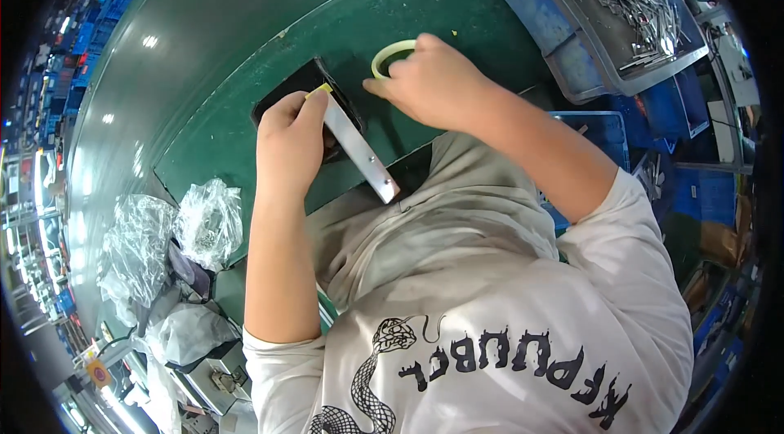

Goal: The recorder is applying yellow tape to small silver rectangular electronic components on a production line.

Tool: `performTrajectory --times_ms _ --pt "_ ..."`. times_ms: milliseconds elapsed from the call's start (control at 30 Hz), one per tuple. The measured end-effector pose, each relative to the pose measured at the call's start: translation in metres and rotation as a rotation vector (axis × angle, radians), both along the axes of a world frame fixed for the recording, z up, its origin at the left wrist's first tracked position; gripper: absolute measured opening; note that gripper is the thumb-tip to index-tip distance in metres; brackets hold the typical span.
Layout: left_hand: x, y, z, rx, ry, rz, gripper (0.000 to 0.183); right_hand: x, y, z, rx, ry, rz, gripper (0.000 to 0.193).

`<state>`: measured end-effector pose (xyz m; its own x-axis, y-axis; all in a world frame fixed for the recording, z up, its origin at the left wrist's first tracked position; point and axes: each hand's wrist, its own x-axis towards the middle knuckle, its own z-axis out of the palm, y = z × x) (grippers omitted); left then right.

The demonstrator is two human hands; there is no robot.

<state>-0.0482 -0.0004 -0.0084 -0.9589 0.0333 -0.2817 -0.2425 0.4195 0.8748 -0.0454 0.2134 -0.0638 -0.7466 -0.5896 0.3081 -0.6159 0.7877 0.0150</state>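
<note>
Pinching a flat metal bar (358, 148) by its upper end in the left hand's (287, 140) fingers, slanting it lengthwise rightward across the tabletop's (482, 26) near edge. Gripping a pale yellow tape roll (378, 61) in the right hand's (437, 83) fingers, just right of that upper end, apart from the bar. Covering part of a black tray-like piece (290, 84) with the left hand; hiding most right fingertips behind the knuckles.
</note>
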Motion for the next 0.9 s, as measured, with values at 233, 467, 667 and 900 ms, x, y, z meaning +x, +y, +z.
performTrajectory --times_ms 233,467,667,900 --pt "0.057 -0.020 -0.001 0.808 0.113 -0.001 0.023 0.055 0.018 -0.002 -0.132 0.061 -0.033 0.035" --pt "0.075 -0.014 -0.015 1.109 -0.136 -0.040 0.046 0.100 0.007 0.010 -0.563 -0.444 0.132 0.042" --pt "0.101 0.018 -0.027 0.880 0.084 -0.405 0.057 0.123 -0.008 -0.002 -0.898 -1.039 0.349 0.031" --pt "0.101 0.034 -0.039 0.751 0.343 -0.810 0.037 0.148 -0.007 -0.027 -1.080 -1.222 0.213 0.032"
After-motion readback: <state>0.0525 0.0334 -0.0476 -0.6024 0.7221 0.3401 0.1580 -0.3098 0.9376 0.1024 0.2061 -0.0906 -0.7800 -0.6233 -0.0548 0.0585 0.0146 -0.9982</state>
